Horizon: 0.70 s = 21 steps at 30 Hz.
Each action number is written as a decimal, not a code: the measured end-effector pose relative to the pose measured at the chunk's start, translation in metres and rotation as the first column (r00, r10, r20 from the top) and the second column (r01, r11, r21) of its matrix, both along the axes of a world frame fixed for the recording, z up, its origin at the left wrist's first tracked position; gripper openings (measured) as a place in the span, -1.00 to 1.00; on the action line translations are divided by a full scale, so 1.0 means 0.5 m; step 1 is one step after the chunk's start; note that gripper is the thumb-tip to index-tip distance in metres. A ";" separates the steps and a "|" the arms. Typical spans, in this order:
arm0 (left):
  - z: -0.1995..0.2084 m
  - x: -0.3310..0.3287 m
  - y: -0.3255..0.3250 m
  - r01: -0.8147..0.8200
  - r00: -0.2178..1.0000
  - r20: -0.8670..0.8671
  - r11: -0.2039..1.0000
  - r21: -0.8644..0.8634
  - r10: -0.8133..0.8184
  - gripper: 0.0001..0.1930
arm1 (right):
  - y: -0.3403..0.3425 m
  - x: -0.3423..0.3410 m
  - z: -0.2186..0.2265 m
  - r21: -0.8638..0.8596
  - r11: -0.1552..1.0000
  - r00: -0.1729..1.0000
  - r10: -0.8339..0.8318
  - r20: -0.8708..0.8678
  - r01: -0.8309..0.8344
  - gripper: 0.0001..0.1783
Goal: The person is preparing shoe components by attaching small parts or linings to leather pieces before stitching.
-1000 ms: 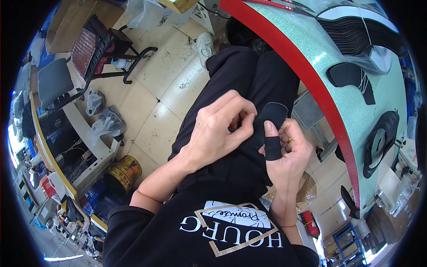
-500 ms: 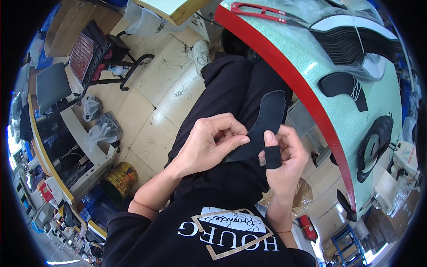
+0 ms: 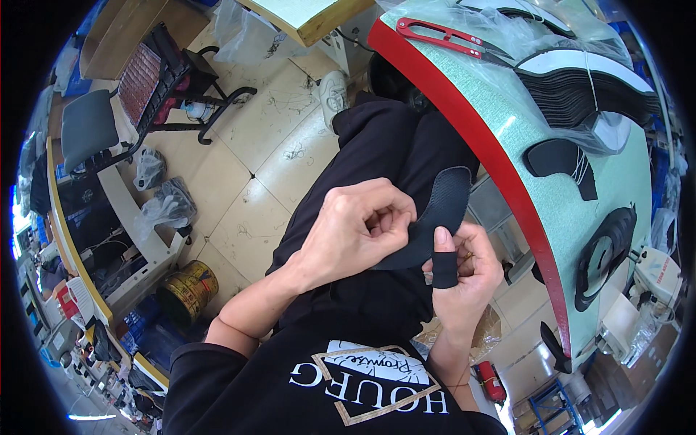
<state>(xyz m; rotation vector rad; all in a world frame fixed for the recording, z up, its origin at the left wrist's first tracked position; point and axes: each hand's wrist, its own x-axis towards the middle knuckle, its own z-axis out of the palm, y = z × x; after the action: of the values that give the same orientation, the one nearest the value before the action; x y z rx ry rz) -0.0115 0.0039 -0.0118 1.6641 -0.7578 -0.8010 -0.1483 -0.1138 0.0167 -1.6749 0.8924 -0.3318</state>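
A black curved fabric piece point(image 3: 448, 201) with a stitched-looking edge is held above my lap. My right hand point(image 3: 467, 268) grips its right side, thumb on top and fingers curled behind; a black band wraps that thumb. At the inner curve, my left hand point(image 3: 362, 228) has its fingertips pinched together against the piece's edge. Whether a thread is between those fingertips is too small to make out. The lower end of the piece is partly covered by my left hand.
On the green, red-edged table point(image 3: 507, 138) to the right lie red-handled thread snips point(image 3: 442, 35), a tied stack of black curved pieces point(image 3: 573, 90), a smaller tied bundle point(image 3: 557, 158) and black looped parts point(image 3: 605, 250). A chair point(image 3: 90, 134) and yellow bucket point(image 3: 190, 290) stand at left.
My left hand's fingers have curled in more tightly at the edge. The black fabric piece sits slightly lower and its top tilts further right. The view has shifted a little.
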 end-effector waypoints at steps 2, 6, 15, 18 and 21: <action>0.003 0.003 0.004 -0.053 0.998 -0.017 0.998 0.040 0.054 -0.93 | -0.001 -0.001 0.000 -0.008 1.000 1.000 -0.004 -0.013 0.004 -0.87; 0.008 -0.005 0.000 -0.016 0.996 -0.084 1.000 -0.004 0.016 -0.93 | 0.003 0.004 -0.002 -0.013 1.000 1.000 0.000 -0.004 0.000 -0.87; 0.014 -0.009 0.001 -0.128 0.965 0.216 0.987 -0.096 0.147 -0.87 | 0.002 0.002 -0.003 -0.049 0.999 1.000 -0.016 -0.014 0.016 -0.88; 0.008 -0.022 -0.003 -0.116 0.949 0.283 0.988 -0.098 0.140 -0.87 | 0.011 0.005 -0.005 -0.104 0.994 1.000 -0.012 -0.003 0.012 -0.87; 0.002 -0.024 -0.005 -0.101 0.928 0.348 0.988 -0.115 0.135 -0.85 | 0.025 0.000 -0.010 -0.168 0.986 1.000 -0.002 -0.003 0.002 -0.86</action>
<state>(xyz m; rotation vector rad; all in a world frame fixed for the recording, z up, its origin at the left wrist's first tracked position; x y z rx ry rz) -0.0237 0.0016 -0.0108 1.7716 -0.9190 -0.3746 -0.1485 -0.1011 0.0118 -1.8301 0.8882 -0.4161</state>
